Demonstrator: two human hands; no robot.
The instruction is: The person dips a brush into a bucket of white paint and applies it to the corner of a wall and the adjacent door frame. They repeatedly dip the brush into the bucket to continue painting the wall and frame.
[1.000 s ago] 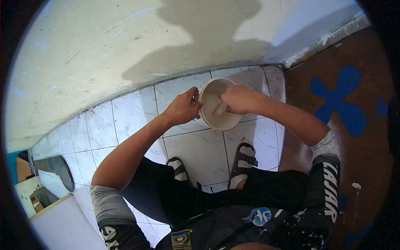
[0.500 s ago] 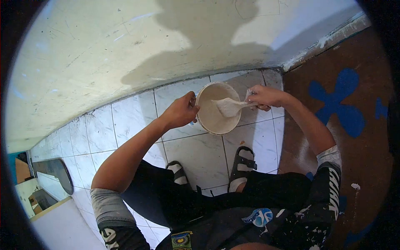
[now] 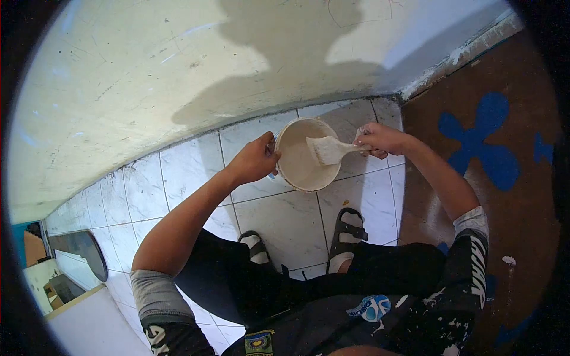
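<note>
Beyond the sandals on the white tiled floor, the left hand has its fingers closed on the rim of a small bucket of pale paint. The right hand grips the handle of a brush (bristles coated, over the bucket's mouth). The cream wall rises just behind.

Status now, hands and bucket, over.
Left hand grips rim of bucket. Right hand holds coated brush over it. Tiled floor below, wall close beyond.
</note>
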